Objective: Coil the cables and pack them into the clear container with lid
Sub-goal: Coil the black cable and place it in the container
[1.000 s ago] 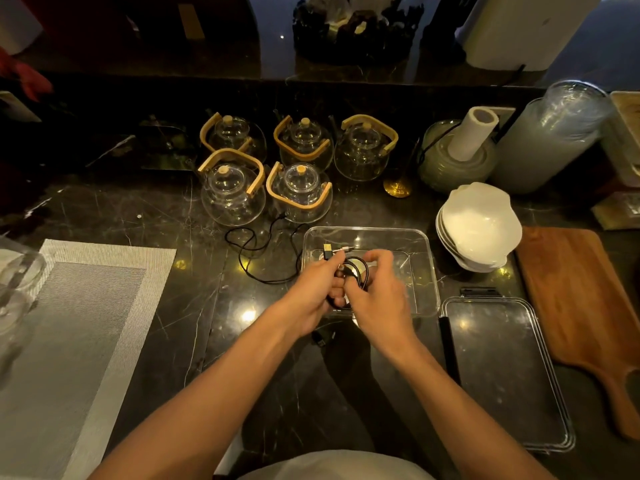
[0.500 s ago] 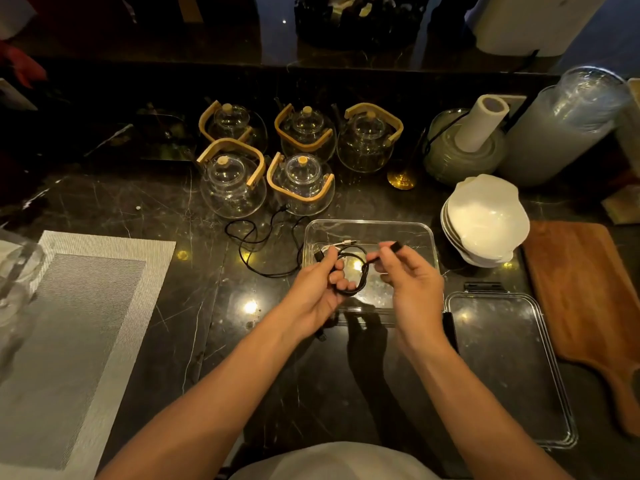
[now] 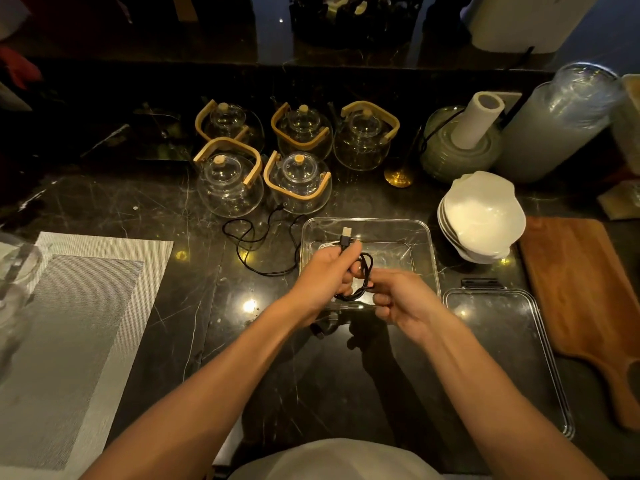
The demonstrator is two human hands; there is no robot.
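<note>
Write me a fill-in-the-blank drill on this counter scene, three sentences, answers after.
1. Both hands, left hand and right hand, hold a coiled ____ cable.
2. The lid lies on the counter to the ____ of the clear container.
3. Behind the loose cable stand ____ glass teapots.

Answers: black; right; five

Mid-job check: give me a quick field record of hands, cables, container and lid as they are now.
left hand: grips the black cable coil, USB plug sticking up past the thumb
right hand: pinches the coil's lower end
clear container: open, under the hands; a white cable seems to lie inside
lid: off, flat on the counter to the container's right
loose black cable: uncoiled, left of the container
</note>
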